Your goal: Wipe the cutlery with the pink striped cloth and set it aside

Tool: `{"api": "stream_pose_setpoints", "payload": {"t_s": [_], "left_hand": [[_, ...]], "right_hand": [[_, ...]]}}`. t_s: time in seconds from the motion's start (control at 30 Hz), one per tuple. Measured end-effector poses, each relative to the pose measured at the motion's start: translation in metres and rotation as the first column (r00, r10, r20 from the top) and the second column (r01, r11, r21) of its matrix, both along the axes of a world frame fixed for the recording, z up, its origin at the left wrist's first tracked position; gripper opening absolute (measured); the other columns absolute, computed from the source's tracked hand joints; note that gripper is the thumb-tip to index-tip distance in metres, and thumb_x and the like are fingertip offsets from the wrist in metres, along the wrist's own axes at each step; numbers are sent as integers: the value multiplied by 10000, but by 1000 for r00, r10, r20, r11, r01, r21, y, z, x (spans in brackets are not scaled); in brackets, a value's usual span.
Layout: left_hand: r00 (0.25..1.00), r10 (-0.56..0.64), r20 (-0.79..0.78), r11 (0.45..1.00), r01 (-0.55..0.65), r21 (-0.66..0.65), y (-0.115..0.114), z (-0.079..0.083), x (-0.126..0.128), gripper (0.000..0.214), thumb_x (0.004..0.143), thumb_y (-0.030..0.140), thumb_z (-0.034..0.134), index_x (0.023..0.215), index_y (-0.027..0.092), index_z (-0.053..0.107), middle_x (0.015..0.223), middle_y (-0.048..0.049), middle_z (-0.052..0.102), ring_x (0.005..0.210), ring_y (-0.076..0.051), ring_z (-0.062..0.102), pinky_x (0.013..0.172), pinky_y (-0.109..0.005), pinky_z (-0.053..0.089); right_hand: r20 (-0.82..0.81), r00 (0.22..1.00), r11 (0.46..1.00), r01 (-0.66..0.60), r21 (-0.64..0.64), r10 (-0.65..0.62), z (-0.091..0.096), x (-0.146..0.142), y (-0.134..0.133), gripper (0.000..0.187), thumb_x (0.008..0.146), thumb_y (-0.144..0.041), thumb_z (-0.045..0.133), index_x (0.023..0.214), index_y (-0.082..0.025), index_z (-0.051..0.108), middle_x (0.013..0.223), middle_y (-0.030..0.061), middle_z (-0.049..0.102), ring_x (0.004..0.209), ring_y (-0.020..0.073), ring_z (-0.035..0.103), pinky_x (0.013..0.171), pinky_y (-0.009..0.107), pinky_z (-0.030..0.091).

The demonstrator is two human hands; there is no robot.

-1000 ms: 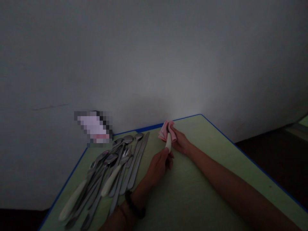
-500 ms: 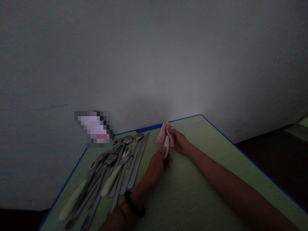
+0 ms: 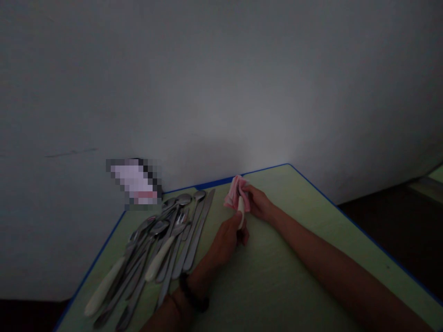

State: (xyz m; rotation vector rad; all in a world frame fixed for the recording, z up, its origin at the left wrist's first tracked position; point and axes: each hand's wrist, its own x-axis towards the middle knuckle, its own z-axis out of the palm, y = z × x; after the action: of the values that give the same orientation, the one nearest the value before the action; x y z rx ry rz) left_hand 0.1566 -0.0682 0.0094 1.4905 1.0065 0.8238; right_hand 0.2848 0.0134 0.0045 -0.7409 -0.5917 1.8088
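Note:
My left hand (image 3: 228, 235) is closed around the white handle (image 3: 241, 213) of a piece of cutlery. Its far end is wrapped in a pink cloth (image 3: 237, 193), so I cannot tell whether it is a spoon, fork or knife. My right hand (image 3: 259, 203) grips the cloth from the right side, fingers pressed together around it. Left of my hands lies a spread of cutlery, with several metal spoons (image 3: 184, 199), a white-handled fork (image 3: 162, 258) and a table knife (image 3: 199, 235) nearest my left hand.
The cutlery lies on a light green table (image 3: 297, 258) with a blue edge. A blurred-out, phone-like object (image 3: 134, 182) leans at the back left corner. Behind the table rises a grey wall (image 3: 221, 83). Dark floor (image 3: 387, 230) shows at the right.
Both hands keep their grips and stay nearly in place. The white handle has shifted very slightly to the right and down. The cutlery on the table is unmoved.

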Motion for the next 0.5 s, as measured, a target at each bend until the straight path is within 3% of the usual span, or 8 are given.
{"api": "stream_pose_setpoints", "payload": {"t_s": [0.3,0.5], "left_hand": [[997,5,-83,1000,-3,17,-4,13,1,428,878,504,329,809,155,567,505,30,492,473,-121,423,513,-241,329],[996,23,-87,1000,-21,22,-4,11,2,461,891,513,292,648,175,491,498,18,488,473,-118,415,509,-245,325]], "right_hand": [[93,995,999,47,1,-47,-3,0,1,79,699,-229,548,691,-158,582,574,-10,568,546,124,505,571,260,408],[68,996,998,59,31,-61,-7,-2,3,72,682,-224,565,697,-160,595,575,-21,572,548,116,502,570,249,409]]}}
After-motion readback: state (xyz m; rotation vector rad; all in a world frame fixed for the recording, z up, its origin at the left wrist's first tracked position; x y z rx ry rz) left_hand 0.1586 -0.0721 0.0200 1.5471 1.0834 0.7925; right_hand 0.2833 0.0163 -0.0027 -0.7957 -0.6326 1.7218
